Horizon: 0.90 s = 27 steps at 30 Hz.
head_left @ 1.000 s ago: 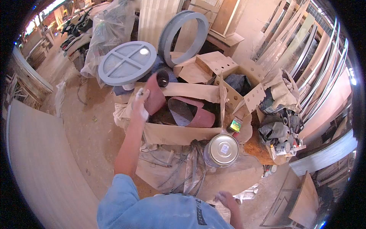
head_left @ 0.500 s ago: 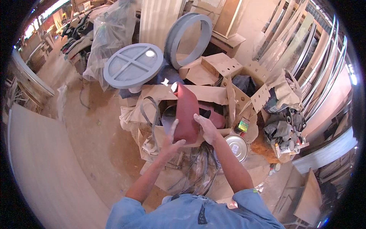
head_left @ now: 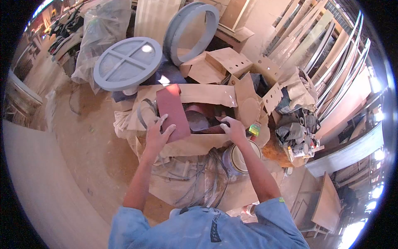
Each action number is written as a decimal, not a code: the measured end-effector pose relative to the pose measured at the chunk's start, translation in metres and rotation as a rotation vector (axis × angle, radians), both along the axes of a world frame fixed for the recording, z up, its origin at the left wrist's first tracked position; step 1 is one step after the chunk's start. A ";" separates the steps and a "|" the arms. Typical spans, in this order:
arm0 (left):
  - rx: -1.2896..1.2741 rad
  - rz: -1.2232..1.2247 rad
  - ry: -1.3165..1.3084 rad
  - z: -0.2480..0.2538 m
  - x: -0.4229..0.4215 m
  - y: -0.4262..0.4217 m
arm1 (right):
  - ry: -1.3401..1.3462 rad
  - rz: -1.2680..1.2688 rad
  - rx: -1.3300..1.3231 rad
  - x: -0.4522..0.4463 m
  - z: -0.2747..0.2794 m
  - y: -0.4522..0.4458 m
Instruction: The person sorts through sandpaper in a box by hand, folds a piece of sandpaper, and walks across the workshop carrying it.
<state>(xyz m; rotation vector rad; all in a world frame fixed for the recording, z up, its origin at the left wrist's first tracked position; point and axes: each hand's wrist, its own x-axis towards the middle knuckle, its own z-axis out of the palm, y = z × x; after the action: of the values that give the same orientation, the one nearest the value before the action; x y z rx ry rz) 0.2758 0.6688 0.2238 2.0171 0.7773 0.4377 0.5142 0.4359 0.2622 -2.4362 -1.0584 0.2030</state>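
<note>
My left hand point(head_left: 156, 135) grips the lower left edge of a reddish-brown sandpaper sheet point(head_left: 173, 116), thumb on its face and the far end curling over. Behind the sheet is an open cardboard box point(head_left: 203, 92) with more dark reddish sheets point(head_left: 198, 120) inside. My right hand point(head_left: 234, 129) is at the right side of the box opening, apart from the held sandpaper. Its thumb and fingers are pinched together at a small dark edge; what they hold is too small to make out.
A round grey frame with cross bars point(head_left: 127, 64) and a grey ring point(head_left: 191, 33) stand behind the box. Another open carton point(head_left: 248, 93) is at the right. A metal can point(head_left: 242, 157) stands near my right forearm. Long boards point(head_left: 298, 45) lean at the back right.
My right hand has let go of the sandpaper and moved right, to the box opening. My left hand has carried the sandpaper left, uncovering more of the box's inside. The view has shifted.
</note>
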 end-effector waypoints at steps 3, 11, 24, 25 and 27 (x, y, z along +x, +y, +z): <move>0.516 0.238 -0.102 0.024 0.006 -0.024 | 0.054 0.058 0.200 -0.010 -0.010 0.027; 0.195 -0.375 -0.265 0.034 0.065 -0.034 | 0.343 0.535 0.060 -0.051 -0.043 0.072; 0.343 -0.485 0.097 -0.048 0.097 0.010 | 0.077 0.005 0.096 0.064 0.031 -0.022; 0.340 -0.488 0.097 -0.048 0.100 0.010 | -0.013 0.078 0.011 0.059 0.030 -0.012; 0.275 -0.340 0.075 -0.045 0.106 0.012 | -0.042 0.136 -0.102 0.056 0.008 0.004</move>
<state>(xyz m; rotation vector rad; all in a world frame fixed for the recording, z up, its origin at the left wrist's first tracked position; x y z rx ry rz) 0.3817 0.6804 0.1788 2.3802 0.4195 0.2827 0.5697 0.4402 0.2700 -2.4696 -1.2624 0.2571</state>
